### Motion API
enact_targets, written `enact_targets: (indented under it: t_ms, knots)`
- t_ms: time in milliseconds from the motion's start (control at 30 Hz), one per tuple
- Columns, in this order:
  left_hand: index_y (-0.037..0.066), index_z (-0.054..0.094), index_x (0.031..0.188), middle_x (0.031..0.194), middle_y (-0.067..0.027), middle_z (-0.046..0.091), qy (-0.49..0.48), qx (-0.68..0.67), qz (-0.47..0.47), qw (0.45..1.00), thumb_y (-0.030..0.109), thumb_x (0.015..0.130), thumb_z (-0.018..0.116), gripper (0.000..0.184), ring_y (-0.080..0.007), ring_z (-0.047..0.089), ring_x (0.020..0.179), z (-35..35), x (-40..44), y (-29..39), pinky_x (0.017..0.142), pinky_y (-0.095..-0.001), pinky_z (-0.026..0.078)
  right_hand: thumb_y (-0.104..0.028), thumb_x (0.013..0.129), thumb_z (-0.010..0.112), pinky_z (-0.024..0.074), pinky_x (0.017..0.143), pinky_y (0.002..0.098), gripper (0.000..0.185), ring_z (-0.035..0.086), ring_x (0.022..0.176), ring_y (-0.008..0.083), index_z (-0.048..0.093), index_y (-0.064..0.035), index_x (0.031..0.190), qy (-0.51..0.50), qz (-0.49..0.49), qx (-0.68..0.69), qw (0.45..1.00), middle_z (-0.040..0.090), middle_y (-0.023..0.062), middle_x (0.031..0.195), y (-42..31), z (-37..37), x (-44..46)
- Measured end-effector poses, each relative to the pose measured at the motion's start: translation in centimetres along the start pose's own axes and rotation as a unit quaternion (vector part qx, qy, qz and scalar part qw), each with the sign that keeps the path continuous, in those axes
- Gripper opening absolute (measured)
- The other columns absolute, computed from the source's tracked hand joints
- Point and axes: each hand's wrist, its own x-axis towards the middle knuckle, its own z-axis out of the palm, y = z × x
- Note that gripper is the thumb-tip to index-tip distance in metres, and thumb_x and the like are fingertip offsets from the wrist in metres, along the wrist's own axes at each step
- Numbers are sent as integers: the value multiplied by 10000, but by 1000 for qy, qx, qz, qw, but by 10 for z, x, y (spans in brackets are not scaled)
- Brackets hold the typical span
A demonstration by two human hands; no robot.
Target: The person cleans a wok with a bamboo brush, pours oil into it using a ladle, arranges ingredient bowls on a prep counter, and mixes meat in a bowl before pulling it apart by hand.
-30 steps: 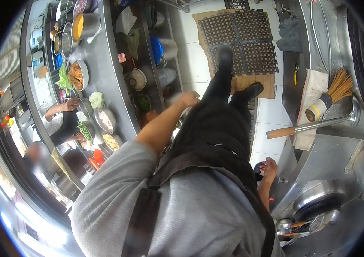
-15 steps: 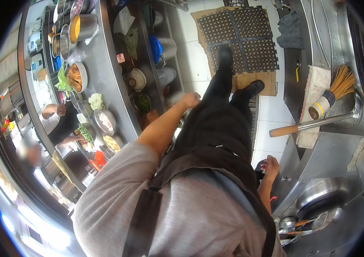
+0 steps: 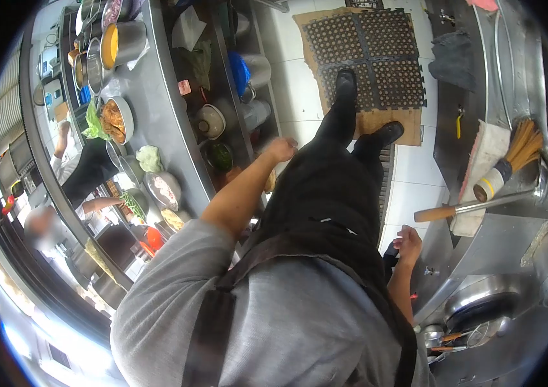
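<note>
My left hand point(image 3: 281, 149) hangs in front of the left thigh, beside the steel counter's lower shelves. Its fingers look loosely curled in, with nothing visible in them. My right hand point(image 3: 407, 244) hangs at the right side near the stove front, fingers bent but apart, holding nothing. To the right of it, a ladle with a wooden handle point(image 3: 434, 214) lies across a folded white cloth point(image 3: 484, 158). A bamboo wok brush point(image 3: 510, 161) rests on the same cloth. My dark apron point(image 3: 322, 193) covers the front of my body.
The steel counter point(image 3: 161, 106) on the left carries a bowl of browned food point(image 3: 115, 120), a pot of orange liquid point(image 3: 118, 46) and several bowls. Behind it stands a co-worker point(image 3: 87, 174). Ahead is a rubber mat point(image 3: 364, 58) on cardboard. A wok point(image 3: 483, 303) sits lower right.
The view has shifted slightly, and the foot placed ahead now shows sharper on the mat. My right hand has risen a little. The co-worker's raised arm has moved; both my hands stay without objects.
</note>
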Motion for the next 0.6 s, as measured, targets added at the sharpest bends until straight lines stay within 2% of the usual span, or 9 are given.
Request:
enact_targets:
  t_ms: [233, 267, 333, 400, 433, 467, 500, 533, 600]
  knots:
    - [82, 645, 1045, 1074, -182, 617, -29, 28, 1, 999, 263, 759, 539, 355, -333, 571, 1028, -12, 27, -24, 898, -396, 443, -180, 903, 502, 415, 390, 224, 210, 561, 474, 118, 607, -4, 947, -83, 38, 2, 996, 609, 76, 687, 14, 20, -15]
    - [77, 643, 1048, 1072, -189, 614, -31, 43, 9, 999, 264, 762, 538, 357, -338, 567, 1033, -29, 25, -13, 900, -396, 442, -153, 891, 503, 439, 439, 268, 192, 564, 509, 132, 621, -10, 939, -83, -22, -135, 987, 610, 58, 679, -9, 37, -34]
    - [54, 632, 1064, 1069, -200, 611, -24, 14, 14, 1000, 274, 769, 529, 382, -342, 568, 1034, -49, 42, -15, 905, -402, 438, -207, 878, 462, 470, 726, 323, 281, 611, 766, 205, 645, -14, 968, -130, 76, -44, 988, 668, 90, 855, -35, 60, -59]
    - [20, 615, 1082, 1132, -205, 584, -34, -61, 0, 998, 287, 775, 533, 415, -336, 545, 1082, -72, 58, -14, 925, -402, 425, -189, 858, 442, 467, 718, 382, 263, 620, 817, 304, 618, -34, 976, -117, -49, -203, 971, 644, 185, 854, -81, 73, -81]
    - [22, 595, 1117, 1193, -207, 550, -27, -94, -7, 995, 284, 775, 545, 434, -335, 515, 1124, -62, 91, -50, 941, -396, 414, -154, 819, 455, 463, 716, 448, 232, 608, 852, 369, 609, -36, 947, -85, -126, -377, 913, 630, 204, 845, -72, 71, -69]
    - [23, 577, 1146, 1225, -195, 534, -43, -51, 85, 994, 288, 780, 540, 454, -316, 502, 1147, -64, 114, -79, 958, -398, 403, -114, 772, 490, 454, 735, 489, 207, 586, 875, 395, 601, -31, 926, -86, -139, -360, 919, 619, 216, 859, -91, 73, -70]
    - [28, 580, 1147, 1210, -185, 550, -33, -36, 49, 998, 267, 796, 527, 427, -294, 549, 1096, -88, 117, -70, 953, -390, 415, -115, 778, 509, 461, 742, 479, 201, 591, 875, 385, 605, -31, 933, -75, -165, -374, 910, 624, 211, 865, -124, 72, -76]
    - [31, 583, 1142, 1087, -183, 615, -39, -131, -68, 988, 242, 813, 527, 395, -262, 635, 920, -141, 59, 2, 821, -364, 495, -116, 784, 529, 467, 749, 469, 195, 597, 874, 375, 609, -31, 940, -70, -190, -393, 897, 629, 205, 871, -153, 71, -81]
    - [18, 591, 1105, 874, -170, 651, 55, -139, 34, 988, 220, 820, 535, 353, -228, 657, 708, -137, 120, -62, 636, -328, 521, -130, 792, 544, 474, 756, 458, 193, 601, 869, 370, 617, -35, 943, -25, -237, -375, 896, 633, 201, 879, -172, 74, -65]
